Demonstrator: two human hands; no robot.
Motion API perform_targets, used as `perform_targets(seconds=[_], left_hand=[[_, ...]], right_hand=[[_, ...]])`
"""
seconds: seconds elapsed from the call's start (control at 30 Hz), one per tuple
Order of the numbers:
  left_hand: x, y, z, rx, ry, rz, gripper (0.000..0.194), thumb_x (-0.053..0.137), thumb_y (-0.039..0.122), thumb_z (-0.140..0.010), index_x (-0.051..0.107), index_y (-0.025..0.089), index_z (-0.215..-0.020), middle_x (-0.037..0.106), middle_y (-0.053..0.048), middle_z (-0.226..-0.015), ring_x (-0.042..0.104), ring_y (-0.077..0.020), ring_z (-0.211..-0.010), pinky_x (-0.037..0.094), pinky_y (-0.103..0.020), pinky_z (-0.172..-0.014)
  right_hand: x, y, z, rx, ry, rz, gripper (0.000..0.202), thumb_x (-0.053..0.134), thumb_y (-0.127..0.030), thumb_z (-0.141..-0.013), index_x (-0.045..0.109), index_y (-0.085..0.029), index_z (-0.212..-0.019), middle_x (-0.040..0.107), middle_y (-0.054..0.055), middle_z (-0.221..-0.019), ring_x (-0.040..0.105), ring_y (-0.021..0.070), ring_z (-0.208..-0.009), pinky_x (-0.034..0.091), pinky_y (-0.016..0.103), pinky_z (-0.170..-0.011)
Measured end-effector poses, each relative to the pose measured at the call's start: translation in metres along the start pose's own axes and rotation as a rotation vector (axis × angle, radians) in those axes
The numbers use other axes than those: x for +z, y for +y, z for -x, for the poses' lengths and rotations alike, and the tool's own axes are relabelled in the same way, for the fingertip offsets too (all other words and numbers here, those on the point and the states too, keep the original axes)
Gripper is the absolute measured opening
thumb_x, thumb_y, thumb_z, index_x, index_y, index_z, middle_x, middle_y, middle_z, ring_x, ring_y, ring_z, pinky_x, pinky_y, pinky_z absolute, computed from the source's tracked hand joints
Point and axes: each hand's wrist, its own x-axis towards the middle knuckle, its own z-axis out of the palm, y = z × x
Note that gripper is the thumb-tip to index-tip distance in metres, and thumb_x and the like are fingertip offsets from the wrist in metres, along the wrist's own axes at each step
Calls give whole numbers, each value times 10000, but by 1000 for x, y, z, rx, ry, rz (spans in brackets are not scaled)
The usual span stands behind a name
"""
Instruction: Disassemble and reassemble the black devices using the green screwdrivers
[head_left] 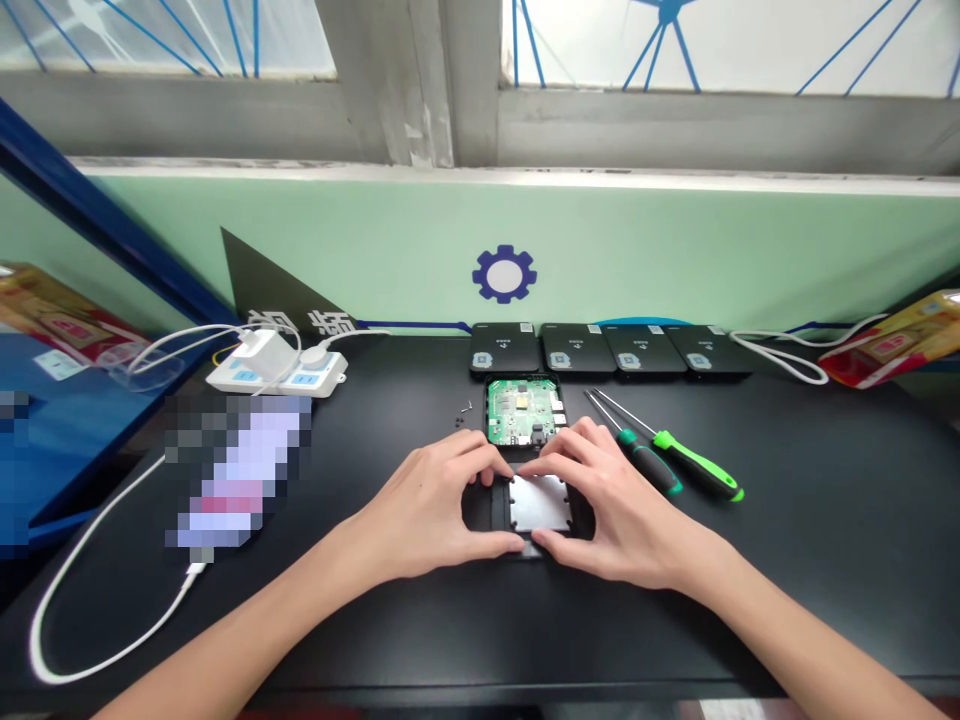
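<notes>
A silver metal plate (540, 503) lies in a black cover (500, 508) on the black table, in front of an open black case with a green circuit board (523, 405). My left hand (442, 500) grips the cover's left part, fingertips at its far edge and thumb at its near edge. On the right, my right hand (611, 505) holds the plate and cover between its fingers at the far edge and its thumb at the near edge. The two hands' fingertips almost meet. Small screws (466, 407) lie left of the circuit board.
Two green-and-black screwdrivers (701, 468) lie right of the board. Several closed black boxes (574, 350) line the wall. At left are a white power strip (319, 378), a blurred phone (244, 470) and its looping white cable (56, 600).
</notes>
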Motion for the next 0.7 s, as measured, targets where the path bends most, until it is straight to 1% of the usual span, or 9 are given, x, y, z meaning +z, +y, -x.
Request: perform_targets(seconds=[0.13,0.23,0.3,0.37,0.4,0.47,0.5,0.57,0.7], left_hand=[[0,0,1,15,15,-3,538,972,589,-786,773,237,-1141,703,-22,-992,683,-227,-858,497,-319,-710],[-3,-3,1,25,60,61,402,818,575,-956,760,233,-1160,709,-5,-920,665,-196,-796,480,-298,-699],[-7,-8,0,6,163,79,312,617,502,-1105,756,223,-1074,698,11,-833,618,-164,-711,447,-289,-680],[-13,-15,-3,-34,318,19,393,492,434,-1163,735,210,-949,667,22,-756,548,-145,-637,405,-296,-663],[-16,-20,-4,-59,395,-25,398,491,413,-1161,718,206,-907,648,26,-729,520,-141,-618,388,-300,-658],[-25,-30,-7,-106,491,-79,304,592,394,-1113,699,208,-897,609,42,-697,501,-140,-611,377,-300,-654],[-29,-35,-8,-122,506,-81,233,643,379,-1080,702,213,-928,598,49,-697,509,-142,-619,385,-295,-657],[-36,-44,-10,-126,474,-61,147,693,354,-1040,727,222,-983,612,45,-737,545,-149,-654,415,-288,-676],[-39,-55,-11,-114,344,-55,174,736,400,-1019,803,245,-977,679,0,-895,608,-164,-740,455,-289,-697]], right_hand=[[0,0,1,-14,48,-35,449,838,-275,-918,694,-260,-1344,672,88,-1196,525,303,-1088,495,545,-997],[-1,3,0,-8,162,-55,294,722,-246,-1023,694,-264,-1315,699,62,-1137,550,276,-1076,501,496,-997],[-2,6,-1,15,270,-53,184,617,-225,-1100,701,-258,-1260,719,48,-1079,567,255,-1044,501,464,-971],[-5,10,-2,46,372,-45,162,572,-218,-1130,712,-250,-1204,732,40,-1028,576,243,-1004,503,435,-917],[-7,12,-2,62,412,-40,157,574,-220,-1130,719,-248,-1185,738,39,-1013,577,242,-989,504,423,-886],[-10,15,-1,93,472,-33,156,587,-226,-1122,736,-247,-1164,744,40,-987,578,245,-972,504,401,-823],[-11,16,-1,107,497,-29,161,590,-225,-1116,744,-247,-1155,748,40,-980,580,247,-968,504,395,-805],[-11,17,-1,130,537,-20,164,598,-220,-1102,756,-249,-1133,755,40,-969,590,249,-958,508,391,-785],[-11,15,-2,162,592,-3,161,617,-229,-1079,773,-259,-1102,762,31,-937,611,248,-935,514,388,-774]])
